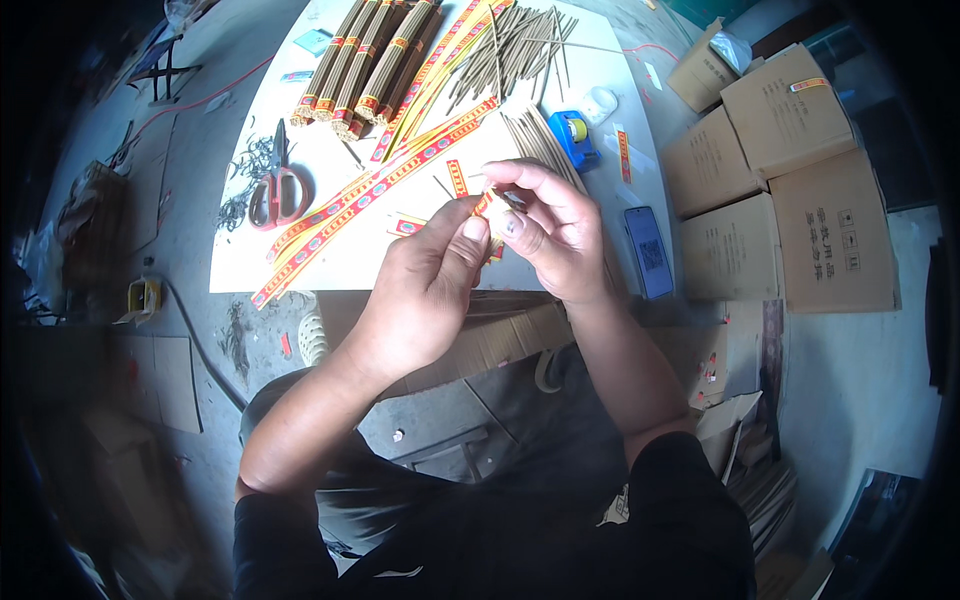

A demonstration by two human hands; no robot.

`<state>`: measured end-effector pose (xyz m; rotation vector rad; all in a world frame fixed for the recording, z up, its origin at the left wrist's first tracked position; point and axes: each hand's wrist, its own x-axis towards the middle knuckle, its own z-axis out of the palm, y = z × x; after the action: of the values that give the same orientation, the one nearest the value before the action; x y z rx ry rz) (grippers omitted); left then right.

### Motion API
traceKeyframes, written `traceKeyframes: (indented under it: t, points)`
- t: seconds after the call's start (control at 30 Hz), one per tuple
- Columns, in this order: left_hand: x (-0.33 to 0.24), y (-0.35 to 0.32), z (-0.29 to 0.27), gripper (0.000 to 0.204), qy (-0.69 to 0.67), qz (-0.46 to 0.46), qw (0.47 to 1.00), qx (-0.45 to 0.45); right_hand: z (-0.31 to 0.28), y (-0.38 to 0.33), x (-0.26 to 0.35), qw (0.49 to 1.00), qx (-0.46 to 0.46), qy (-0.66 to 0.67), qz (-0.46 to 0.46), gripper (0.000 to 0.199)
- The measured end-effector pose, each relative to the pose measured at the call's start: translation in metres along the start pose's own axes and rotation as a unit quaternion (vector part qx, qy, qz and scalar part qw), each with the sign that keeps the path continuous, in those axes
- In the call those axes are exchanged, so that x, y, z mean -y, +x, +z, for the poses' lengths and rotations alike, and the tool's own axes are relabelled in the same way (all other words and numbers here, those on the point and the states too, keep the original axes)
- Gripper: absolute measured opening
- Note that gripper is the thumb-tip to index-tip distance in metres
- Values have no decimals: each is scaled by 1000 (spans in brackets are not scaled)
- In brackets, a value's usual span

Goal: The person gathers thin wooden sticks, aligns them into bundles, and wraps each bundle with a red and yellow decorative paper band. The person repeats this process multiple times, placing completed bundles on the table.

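Close to the table's near edge, my left hand [425, 275] and my right hand [565, 235] meet around a bundle of incense sticks. A red and yellow paper label [486, 203] shows at the bundle's near end, between my fingertips. Both hands are closed, left thumb and fingers pinching the label side, right thumb and index finger at the end. My palms hide much of the bundle; thin brown sticks [535, 137] stretch away behind my right fingers. Short red and yellow label pieces [457, 177] lie just beyond my hands.
The white table [340, 260] holds scissors [279, 190], long label strips [350, 205], wrapped incense bundles [365, 65], loose sticks [510, 55], a blue tape dispenser [573, 140], a small white jar [599, 104] and a phone [650, 253]. Cardboard boxes [830, 235] are stacked at right.
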<state>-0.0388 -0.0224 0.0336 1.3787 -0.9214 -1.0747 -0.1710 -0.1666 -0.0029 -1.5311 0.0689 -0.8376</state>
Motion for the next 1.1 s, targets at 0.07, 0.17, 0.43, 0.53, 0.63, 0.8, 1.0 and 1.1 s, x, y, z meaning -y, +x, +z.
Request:
traceKeyframes:
  t: [0.07, 0.17, 0.43, 0.53, 0.63, 0.8, 1.0, 1.1]
  points:
    - [4, -2, 8, 31, 73, 56, 995, -27, 7, -2, -2, 999, -31, -9, -8, 31]
    - [6, -4, 14, 31, 151, 86, 984, -47, 18, -6, -4, 996, -80, 3, 28, 19]
    - [6, 2, 16, 41, 62, 68, 996, -8, 6, -8, -6, 998, 2, -65, -16, 49]
    - [3, 7, 7, 45, -54, 0, 998, 20, 6, -10, -3, 999, 1, 32, 43, 63]
    - [7, 9, 7, 45, -124, -16, 992, 13, 0, -4, 0, 994, 37, 95, 47, 70]
    - [6, 10, 12, 45, -128, -21, 991, 20, -8, -6, -3, 999, 46, 18, 22, 69]
    - [1, 13, 5, 40, -172, -24, 985, 6, -9, -7, 4, 993, -12, 113, 39, 62]
    - [-14, 26, -19, 41, -310, -6, 950, -42, -24, -8, 3, 957, -74, -272, -69, 67]
